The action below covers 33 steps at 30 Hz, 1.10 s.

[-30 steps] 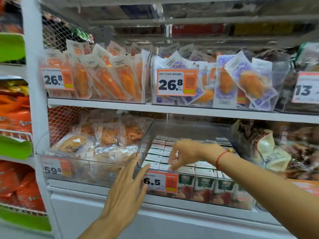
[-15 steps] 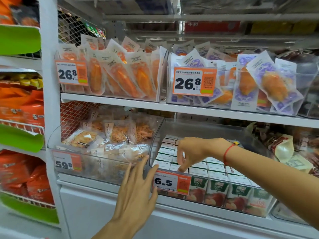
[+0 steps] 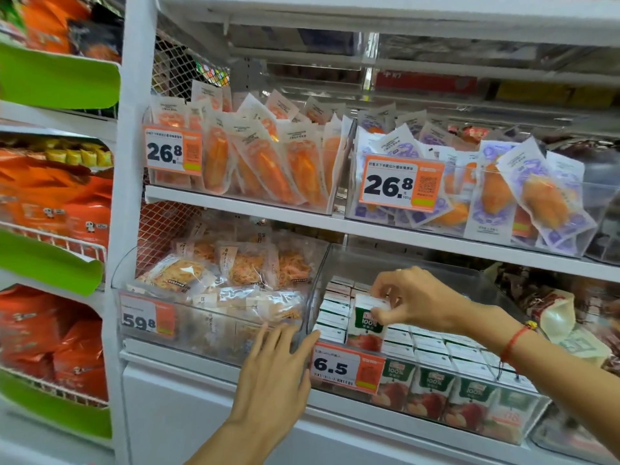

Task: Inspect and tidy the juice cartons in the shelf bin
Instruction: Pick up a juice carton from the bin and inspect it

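A clear plastic bin (image 3: 523, 421) on the lower shelf holds several rows of small green-and-white apple juice cartons (image 3: 436, 350). My right hand (image 3: 412, 297) pinches the top of one carton (image 3: 364, 325) and holds it raised above the rows near the bin's front left. My left hand (image 3: 275, 374) rests with straight fingers against the bin's front left corner, beside the orange 6.5 price tag (image 3: 345, 367).
A neighbouring clear bin (image 3: 208, 330) with bagged snacks and a 59.8 tag stands to the left. The shelf above (image 3: 369, 226) carries pouches in bins tagged 26.8. More bags (image 3: 553, 317) lie right of the juice bin. Orange packs fill the racks at far left.
My right hand has taken hold of one carton and lifted it out of the rows. My left hand stays at the bin's front corner. The view has moved closer and to the left.
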{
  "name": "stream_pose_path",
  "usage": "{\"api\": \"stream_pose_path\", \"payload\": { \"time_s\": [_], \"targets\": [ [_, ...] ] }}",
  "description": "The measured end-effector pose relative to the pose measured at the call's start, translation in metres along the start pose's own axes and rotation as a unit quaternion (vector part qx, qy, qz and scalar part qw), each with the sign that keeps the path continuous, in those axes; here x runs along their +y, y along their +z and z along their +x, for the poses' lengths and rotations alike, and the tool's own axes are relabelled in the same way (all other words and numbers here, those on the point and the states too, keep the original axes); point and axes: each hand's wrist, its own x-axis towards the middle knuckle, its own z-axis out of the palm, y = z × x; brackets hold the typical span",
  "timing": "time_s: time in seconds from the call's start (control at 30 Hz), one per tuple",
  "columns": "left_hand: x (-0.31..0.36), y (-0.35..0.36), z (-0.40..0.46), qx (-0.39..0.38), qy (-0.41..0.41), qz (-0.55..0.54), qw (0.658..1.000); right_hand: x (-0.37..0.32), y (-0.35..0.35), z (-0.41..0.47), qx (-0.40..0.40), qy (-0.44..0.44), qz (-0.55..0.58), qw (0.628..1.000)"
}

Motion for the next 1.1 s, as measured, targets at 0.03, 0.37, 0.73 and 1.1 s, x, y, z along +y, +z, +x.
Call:
{"api": "stream_pose_path", "payload": {
  "time_s": [0.03, 0.37, 0.73, 1.1],
  "targets": [
    [0.000, -0.003, 0.000, 0.001, -0.005, 0.000, 1.000, -0.001, -0.004, -0.004, 0.029, 0.003, 0.020, 0.999],
    [0.056, -0.056, -0.001, -0.086, -0.167, -0.520, 0.833, -0.048, 0.025, -0.070, 0.183, 0.122, 0.347, 0.911],
    [0.067, -0.039, -0.025, -0.184, -0.210, -0.650, 0.707, -0.052, 0.069, -0.107, 0.079, 0.206, 0.573, 0.789],
    [0.069, -0.033, -0.029, -0.171, -0.205, -0.634, 0.726, -0.052, 0.072, -0.116, 0.073, 0.170, 0.522, 0.833]
  ]
}}
